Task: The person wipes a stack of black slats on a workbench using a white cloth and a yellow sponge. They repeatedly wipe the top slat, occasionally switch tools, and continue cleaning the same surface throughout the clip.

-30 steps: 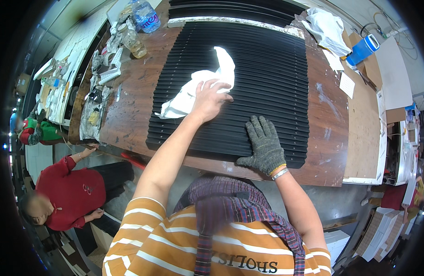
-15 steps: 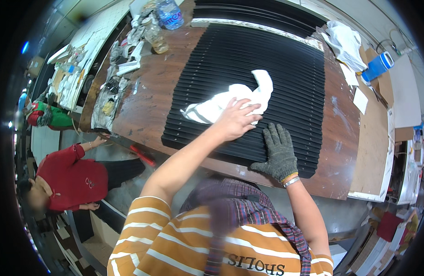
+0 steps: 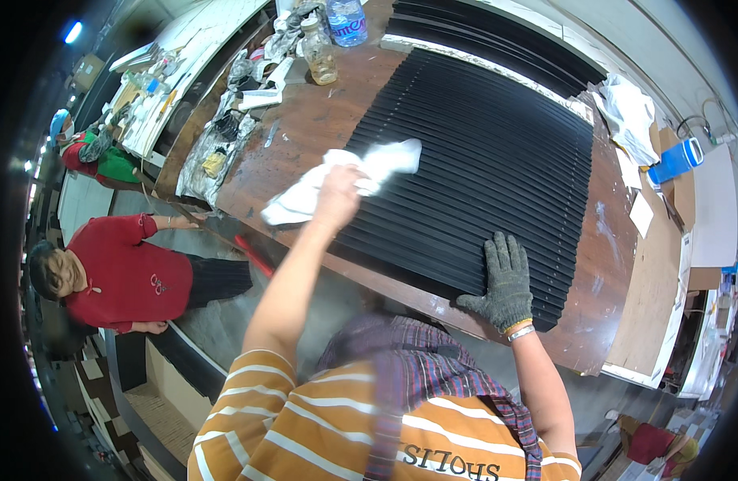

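- Workbench point(image 3: 321, 136): long brown wooden top running from 11 o'clock to 5 o'clock across the view; stained and scuffed, it carries everything below.
- Slatted panel point(image 3: 497, 152): black ribbed sheet, laid flat and covering most of the bench from centre out to 2 o'clock. Its near edge runs along the bench edge, within reach of both arms.
- Seated person point(image 3: 112, 280): red top, on the floor at 9 o'clock, well apart from the bench work.
- White cloth point(image 3: 337, 180): crumpled rag at the panel's left edge, just above centre, half on the slats and half on bare wood. It lies spread under the hand, apparently so that it can be rubbed along the ribs.
- Right hand point(image 3: 505, 280): grey knitted glove, at 4 o'clock on the panel's near edge. Fingers spread flat and released, grasping nothing; the palm seems to press down to keep the panel from sliding.
- Left hand point(image 3: 337, 192): bare, arm stretched forward to centre, fingers clenched on the white cloth and bearing on it.
- Blue container point(image 3: 675, 160): at 3 o'clock, off the panel's right end.
- Jar point(image 3: 319, 56) and plastic bottle point(image 3: 346, 16): at 12 o'clock, upright amid clutter, beyond the panel's far left corner.
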Demonstrator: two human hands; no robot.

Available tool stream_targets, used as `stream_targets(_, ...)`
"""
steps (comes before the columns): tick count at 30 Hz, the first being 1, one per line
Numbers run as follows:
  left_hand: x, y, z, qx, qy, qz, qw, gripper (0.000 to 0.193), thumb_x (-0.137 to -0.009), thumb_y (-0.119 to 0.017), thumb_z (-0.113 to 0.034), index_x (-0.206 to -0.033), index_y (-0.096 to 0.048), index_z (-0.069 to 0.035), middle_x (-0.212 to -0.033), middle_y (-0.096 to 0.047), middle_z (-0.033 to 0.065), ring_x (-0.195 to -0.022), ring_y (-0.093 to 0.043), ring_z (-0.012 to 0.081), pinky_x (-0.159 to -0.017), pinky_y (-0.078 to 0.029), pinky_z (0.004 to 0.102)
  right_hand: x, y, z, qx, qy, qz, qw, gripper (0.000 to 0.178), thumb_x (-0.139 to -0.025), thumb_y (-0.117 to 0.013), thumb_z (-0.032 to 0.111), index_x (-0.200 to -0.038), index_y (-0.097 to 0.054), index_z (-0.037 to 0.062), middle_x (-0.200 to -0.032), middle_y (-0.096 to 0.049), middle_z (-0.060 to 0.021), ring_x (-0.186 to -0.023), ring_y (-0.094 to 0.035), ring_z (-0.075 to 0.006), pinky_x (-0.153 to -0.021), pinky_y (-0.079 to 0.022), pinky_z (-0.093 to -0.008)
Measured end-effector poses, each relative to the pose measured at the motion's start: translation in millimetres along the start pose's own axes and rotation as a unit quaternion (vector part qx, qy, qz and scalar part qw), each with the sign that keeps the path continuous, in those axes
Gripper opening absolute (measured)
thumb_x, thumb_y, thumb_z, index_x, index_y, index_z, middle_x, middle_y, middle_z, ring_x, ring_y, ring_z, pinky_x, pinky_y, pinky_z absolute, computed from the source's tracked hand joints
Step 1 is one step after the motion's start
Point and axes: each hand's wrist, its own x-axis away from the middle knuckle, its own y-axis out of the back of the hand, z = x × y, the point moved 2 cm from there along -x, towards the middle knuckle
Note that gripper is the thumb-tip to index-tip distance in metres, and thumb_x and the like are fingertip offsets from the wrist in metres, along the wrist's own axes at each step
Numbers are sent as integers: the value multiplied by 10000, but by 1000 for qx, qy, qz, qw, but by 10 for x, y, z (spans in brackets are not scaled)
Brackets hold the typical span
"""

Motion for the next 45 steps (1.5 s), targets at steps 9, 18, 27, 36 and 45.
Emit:
stream_targets(9, 64, -9, 402, -15, -77, 5, 997, 190, -820, -650, -43, -970, -764, -64, -1043, -746, 119, -1021, -668, 343, -947, -515, 469, -4, -47, -19, 11, 4, -14, 1000, 1298, -536, -896, 661, -1545, -433, -13, -1650, -355, -239, -1545, -277, -440, -1290, -202, -550)
stream_targets(18, -176, 51, -1304, 31, -63, 47, 996, 158, -870, -687, -175, -955, -733, -50, -1003, -724, 148, -962, -688, 339, -914, -543, 460, -3, -49, -20, 18, 5, -2, 1000, 1284, -569, -846, 723, -1543, -438, -7, -1650, -351, -250, -1543, -275, -454, -1290, -182, -561)
stream_targets(27, 218, 383, -9, -54, -4, 5, 999, 236, -803, -639, 4, -974, -785, -66, -966, -764, 134, -973, -694, 329, -908, -519, 462, 2, -60, -22, 21, 2, 4, 1000, 1302, -562, -882, 670, -1567, -402, -4, -1660, -332, -244, -1554, -254, -441, -1295, -181, -556)
stream_targets(36, 219, -108, -592, 12, -71, 3, 997, 233, -849, -702, -155, -1064, -760, -87, -1077, -752, 110, -1140, -666, 308, -1010, -481, 460, -2, -41, -2, 14, 6, -3, 1000, 1303, -561, -845, 725, -1551, -432, -13, -1658, -338, -255, -1554, -261, -449, -1295, -170, -552)
stream_targets(45, 303, 514, 614, -274, 141, -75, 948, 376, -892, -751, -396, -1214, -773, -203, -1218, -758, 20, -1181, -651, 309, -1098, -383, 508, 41, -82, -38, 9, 14, -8, 1000, 1251, -588, -870, 658, -1544, -436, -22, -1665, -327, -256, -1569, -245, -432, -1300, -154, -541)
